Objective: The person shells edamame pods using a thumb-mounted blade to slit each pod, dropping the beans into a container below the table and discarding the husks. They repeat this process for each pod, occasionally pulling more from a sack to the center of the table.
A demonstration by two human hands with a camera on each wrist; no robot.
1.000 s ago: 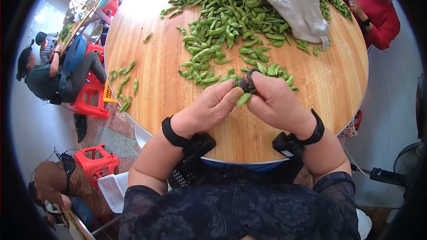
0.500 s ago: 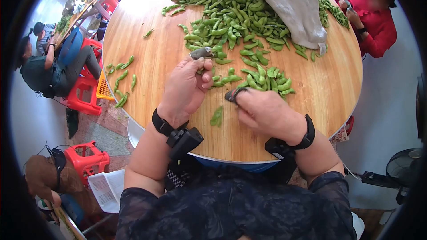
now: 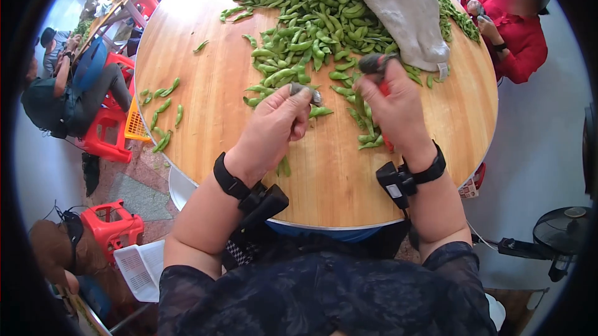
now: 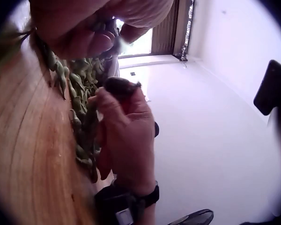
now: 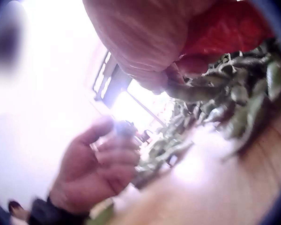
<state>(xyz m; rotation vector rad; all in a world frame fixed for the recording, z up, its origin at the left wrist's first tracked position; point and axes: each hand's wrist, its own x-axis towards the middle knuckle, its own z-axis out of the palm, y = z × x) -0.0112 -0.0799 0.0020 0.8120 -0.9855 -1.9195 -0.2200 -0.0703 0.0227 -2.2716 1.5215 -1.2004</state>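
Note:
The left hand (image 3: 268, 125) is held over the near part of the table, half-curled, a grey cover (image 3: 304, 91) at its thumb and forefinger tips. In the right wrist view its thumb stands apart from bent fingers, with no pod visible between them. The right hand (image 3: 402, 111), left of the cloth's corner, has a dark cover (image 3: 374, 63) at its fingertips and curls round something red (image 5: 229, 33). A green pod (image 5: 192, 92) lies by its fingertips; contact is unclear. Loose pods (image 3: 367, 118) lie beneath the right hand, and another (image 3: 284, 166) beside the left wrist.
A large pod heap (image 3: 324, 15) covers the table's far middle, partly under a white cloth (image 3: 414, 18). Scattered pods (image 3: 163, 108) lie at the left edge. A person in red (image 3: 517, 37) sits far right; red stools (image 3: 115, 227) and a fan (image 3: 564, 230) stand around.
The hands, together at first, have separated. The left hand moved left; the right swung forward and right over the loose pods. A pod dropped onto the near table.

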